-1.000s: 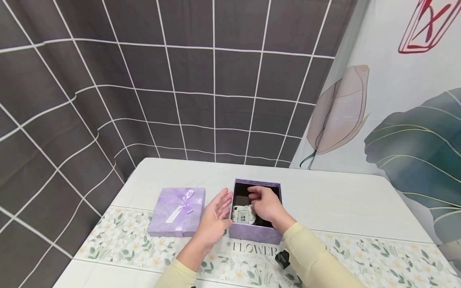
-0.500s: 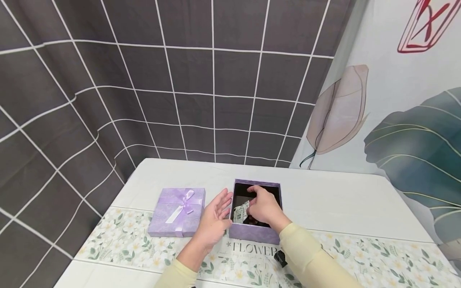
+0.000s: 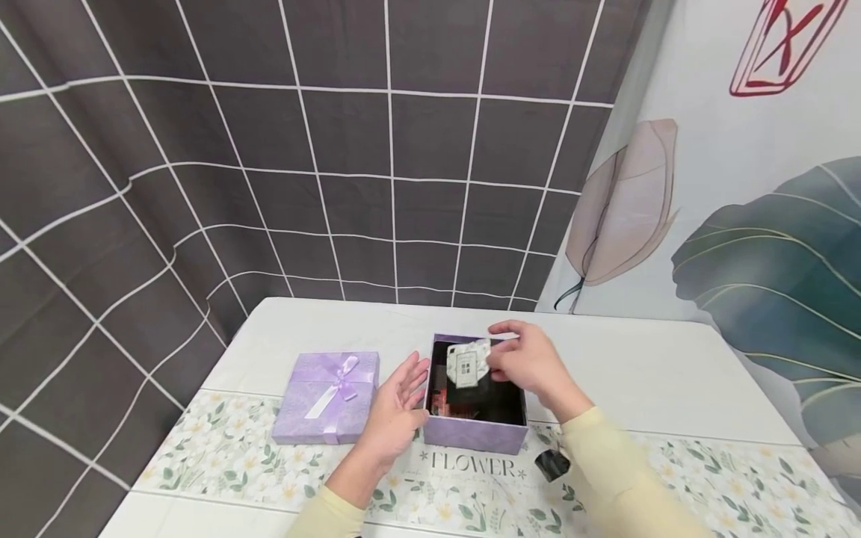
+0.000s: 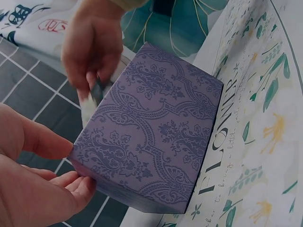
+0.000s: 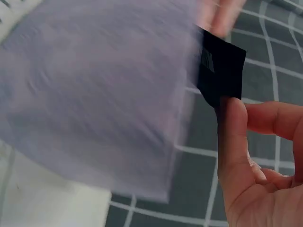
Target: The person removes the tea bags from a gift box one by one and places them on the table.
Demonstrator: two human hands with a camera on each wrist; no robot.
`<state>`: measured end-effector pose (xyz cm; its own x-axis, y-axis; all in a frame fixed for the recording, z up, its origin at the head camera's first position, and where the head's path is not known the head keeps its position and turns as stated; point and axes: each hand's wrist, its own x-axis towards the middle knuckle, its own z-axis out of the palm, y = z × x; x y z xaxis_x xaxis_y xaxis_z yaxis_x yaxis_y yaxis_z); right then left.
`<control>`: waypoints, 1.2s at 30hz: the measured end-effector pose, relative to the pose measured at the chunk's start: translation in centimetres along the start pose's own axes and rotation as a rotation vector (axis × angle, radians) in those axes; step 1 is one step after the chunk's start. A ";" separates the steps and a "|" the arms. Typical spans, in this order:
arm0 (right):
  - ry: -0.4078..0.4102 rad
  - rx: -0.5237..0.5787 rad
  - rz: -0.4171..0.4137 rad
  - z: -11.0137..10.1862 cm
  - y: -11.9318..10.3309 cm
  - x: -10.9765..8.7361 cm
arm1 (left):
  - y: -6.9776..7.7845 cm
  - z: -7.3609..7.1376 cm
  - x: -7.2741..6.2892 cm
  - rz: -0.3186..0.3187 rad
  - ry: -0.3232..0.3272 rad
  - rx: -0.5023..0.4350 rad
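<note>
A purple patterned gift box [image 3: 474,436] stands uncovered on the table. My right hand [image 3: 534,362] pinches a small floral-printed card [image 3: 466,365] between thumb and fingers, holding it at the box's opening. In the right wrist view the black back of the card [image 5: 221,68] shows, with a barcode-like label. My left hand [image 3: 398,407] is beside the box's left wall, its fingers loosely extended; in the left wrist view the thumb and fingertips touch a corner of the box. Inside the box lies something orange-red [image 3: 440,403], too small to identify.
The purple lid [image 3: 326,400] with a ribbon bow lies left of the box. A small black object [image 3: 553,465] is close to the right sleeve. A floral runner printed FLOWER crosses the white table [image 3: 639,373]; a dark gridded curtain [image 3: 350,149] hangs behind.
My right hand has lifted the floral card from down in the box up to its opening, moving right and back. The orange-red contents now show. My left hand has stayed by the box.
</note>
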<state>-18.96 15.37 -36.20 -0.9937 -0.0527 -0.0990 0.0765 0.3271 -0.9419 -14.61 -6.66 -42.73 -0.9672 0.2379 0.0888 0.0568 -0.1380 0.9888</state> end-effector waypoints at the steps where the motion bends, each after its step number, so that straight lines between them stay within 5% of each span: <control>1: 0.002 0.027 -0.003 -0.8 -0.2 -0.1 | 0.0 -0.1 0.0 -0.001 0.002 0.002; 10: 0.062 0.176 0.023 -8.2 1.5 -1.0 | 0.1 -0.3 -0.3 -0.005 0.014 0.009; 17: 0.158 0.075 0.123 -11.6 5.7 -1.2 | 0.5 -0.1 -0.3 -0.009 0.000 0.006; 27: 0.128 0.011 0.256 -9.1 11.2 0.7 | 0.6 0.0 -0.2 -0.007 -0.014 0.010; 36: 0.149 -0.239 0.252 -7.6 12.1 1.4 | 0.5 -0.1 -0.3 -0.011 -0.013 0.017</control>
<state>-20.03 26.43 -45.28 -0.9484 0.1899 -0.2540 0.3167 0.5241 -0.7906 -14.33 -6.87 -42.26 -0.9647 0.2514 0.0789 0.0502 -0.1187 0.9917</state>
